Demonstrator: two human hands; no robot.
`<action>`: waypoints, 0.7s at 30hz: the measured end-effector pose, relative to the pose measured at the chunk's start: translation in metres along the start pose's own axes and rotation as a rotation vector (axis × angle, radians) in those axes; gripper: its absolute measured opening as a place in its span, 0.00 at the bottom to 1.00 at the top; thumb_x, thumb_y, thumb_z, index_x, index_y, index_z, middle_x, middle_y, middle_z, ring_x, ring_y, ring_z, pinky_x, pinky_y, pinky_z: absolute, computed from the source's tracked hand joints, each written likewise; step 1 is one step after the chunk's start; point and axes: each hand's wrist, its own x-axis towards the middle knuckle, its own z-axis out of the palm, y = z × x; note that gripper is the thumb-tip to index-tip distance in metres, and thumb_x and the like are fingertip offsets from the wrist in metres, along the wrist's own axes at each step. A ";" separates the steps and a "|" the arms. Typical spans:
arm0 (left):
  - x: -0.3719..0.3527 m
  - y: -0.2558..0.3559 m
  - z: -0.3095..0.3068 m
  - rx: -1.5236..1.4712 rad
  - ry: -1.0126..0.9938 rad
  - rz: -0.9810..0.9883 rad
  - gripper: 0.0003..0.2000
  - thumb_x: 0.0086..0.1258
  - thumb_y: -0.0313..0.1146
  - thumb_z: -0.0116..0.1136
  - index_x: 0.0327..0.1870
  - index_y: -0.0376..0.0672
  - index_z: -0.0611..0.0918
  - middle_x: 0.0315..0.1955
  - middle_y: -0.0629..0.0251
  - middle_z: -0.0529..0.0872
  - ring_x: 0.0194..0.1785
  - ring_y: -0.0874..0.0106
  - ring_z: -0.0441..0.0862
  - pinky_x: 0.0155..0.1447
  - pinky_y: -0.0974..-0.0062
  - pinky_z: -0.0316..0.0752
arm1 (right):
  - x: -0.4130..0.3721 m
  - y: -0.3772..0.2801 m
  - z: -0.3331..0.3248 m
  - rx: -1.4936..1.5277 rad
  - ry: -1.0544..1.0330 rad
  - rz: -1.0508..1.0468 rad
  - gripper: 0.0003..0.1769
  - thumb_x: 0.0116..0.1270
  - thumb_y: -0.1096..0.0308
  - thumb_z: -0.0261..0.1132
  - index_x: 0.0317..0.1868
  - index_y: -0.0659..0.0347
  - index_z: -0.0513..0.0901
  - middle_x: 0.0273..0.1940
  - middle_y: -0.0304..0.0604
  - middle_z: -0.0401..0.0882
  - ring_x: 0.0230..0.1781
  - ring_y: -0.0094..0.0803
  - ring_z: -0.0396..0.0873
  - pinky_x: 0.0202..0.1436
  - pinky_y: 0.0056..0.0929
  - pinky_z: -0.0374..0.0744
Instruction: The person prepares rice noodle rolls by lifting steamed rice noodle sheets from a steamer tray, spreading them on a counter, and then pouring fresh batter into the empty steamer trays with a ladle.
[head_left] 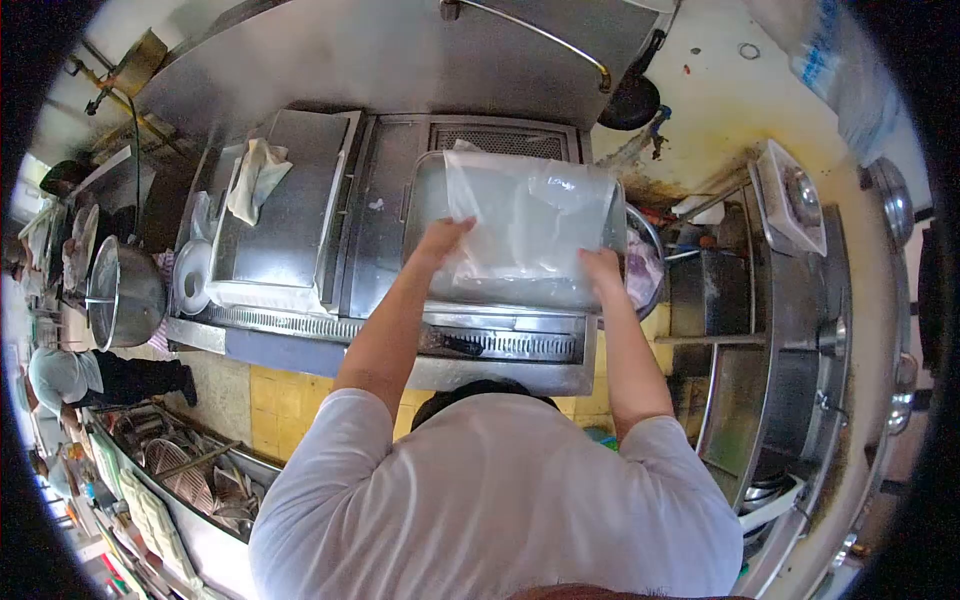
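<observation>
A clear plastic sheet (525,225) is spread between my two hands above a large rectangular metal tray (425,195). My left hand (446,238) is closed on the sheet's left edge. At the lower right edge, my right hand (602,268) pinches the plastic. The tray sits on the steel cooking counter, and its left and right ends show past the sheet. Just right of the tray stands a metal bowl (655,238) holding pale pinkish pieces, partly hidden behind my right hand and the tray.
A flat steel cover (285,215) with a crumpled cloth (257,180) lies to the left. Farther left is a big metal bowl (128,292). A metal shelf rack (745,340) stands at right. Another person (65,378) is at far left, beside a bin of strainers (185,470).
</observation>
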 end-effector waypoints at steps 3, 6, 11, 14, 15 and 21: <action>0.001 0.012 0.008 0.004 0.036 0.050 0.13 0.66 0.34 0.69 0.45 0.37 0.84 0.34 0.67 0.86 0.28 0.75 0.81 0.32 0.74 0.75 | 0.004 0.004 0.008 0.521 -0.055 0.194 0.13 0.68 0.65 0.69 0.44 0.69 0.85 0.36 0.47 0.85 0.34 0.41 0.82 0.42 0.40 0.80; -0.018 0.041 0.009 -0.196 -0.114 0.036 0.22 0.67 0.32 0.68 0.59 0.35 0.78 0.49 0.57 0.85 0.44 0.65 0.85 0.42 0.70 0.80 | -0.002 -0.011 -0.009 0.717 -0.093 0.202 0.08 0.70 0.67 0.69 0.38 0.64 0.83 0.29 0.39 0.79 0.29 0.35 0.77 0.36 0.37 0.78; 0.003 0.012 -0.002 -0.498 -0.047 0.042 0.10 0.64 0.26 0.67 0.44 0.43 0.82 0.36 0.67 0.86 0.32 0.75 0.82 0.32 0.79 0.71 | 0.016 0.004 -0.015 0.921 -0.134 0.166 0.11 0.69 0.66 0.69 0.33 0.60 0.77 0.27 0.36 0.72 0.28 0.29 0.72 0.34 0.33 0.74; -0.029 0.030 -0.027 -0.311 0.086 0.126 0.05 0.65 0.26 0.67 0.31 0.45 0.81 0.28 0.71 0.85 0.29 0.78 0.81 0.30 0.78 0.71 | 0.013 -0.001 -0.024 0.844 0.051 0.161 0.09 0.69 0.65 0.70 0.37 0.61 0.81 0.25 0.34 0.74 0.25 0.29 0.72 0.33 0.32 0.74; -0.036 0.029 -0.035 -0.309 0.089 0.129 0.05 0.65 0.26 0.67 0.31 0.45 0.81 0.28 0.71 0.85 0.29 0.78 0.81 0.30 0.78 0.71 | 0.012 0.003 -0.030 0.711 0.122 0.068 0.09 0.68 0.65 0.70 0.40 0.62 0.82 0.26 0.37 0.76 0.26 0.30 0.73 0.34 0.34 0.74; -0.074 -0.001 -0.054 0.476 0.447 0.266 0.07 0.60 0.34 0.70 0.35 0.41 0.88 0.26 0.59 0.88 0.30 0.64 0.86 0.38 0.65 0.79 | -0.031 -0.013 -0.053 -0.043 0.166 -0.124 0.16 0.63 0.69 0.68 0.49 0.68 0.82 0.41 0.55 0.84 0.42 0.41 0.81 0.45 0.39 0.77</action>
